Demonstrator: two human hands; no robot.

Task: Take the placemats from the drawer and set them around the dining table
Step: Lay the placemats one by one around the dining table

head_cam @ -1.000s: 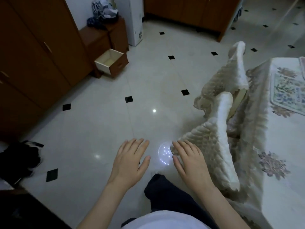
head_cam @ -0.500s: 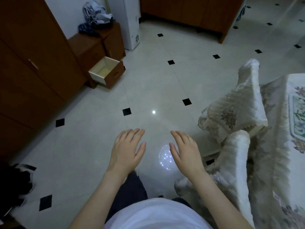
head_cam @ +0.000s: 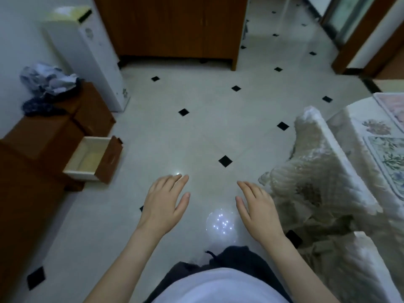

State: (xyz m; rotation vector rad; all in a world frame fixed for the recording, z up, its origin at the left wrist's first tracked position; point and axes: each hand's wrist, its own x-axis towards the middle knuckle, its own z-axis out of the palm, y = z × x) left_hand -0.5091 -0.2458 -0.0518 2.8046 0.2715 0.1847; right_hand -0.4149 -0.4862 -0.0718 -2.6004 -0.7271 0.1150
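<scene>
Both hands are out in front of the person, palms down over the tiled floor (head_cam: 196, 132) and holding nothing. The left hand (head_cam: 162, 203) has its fingers straight and close together with the thumb spread; the right hand (head_cam: 256, 207) is the same, fingers relaxed and extended. Off to the left, the drawer (head_cam: 94, 158) of a low wooden cabinet (head_cam: 43, 136) stands pulled open, its pale inside showing. At the right edge, one floral placemat (head_cam: 388, 156) lies flat on the cloth-covered bench (head_cam: 354, 127), with the corner of a second placemat (head_cam: 393, 108) just beyond it. A chair with a quilted cover (head_cam: 317, 171) is beside the bench, near the right hand.
</scene>
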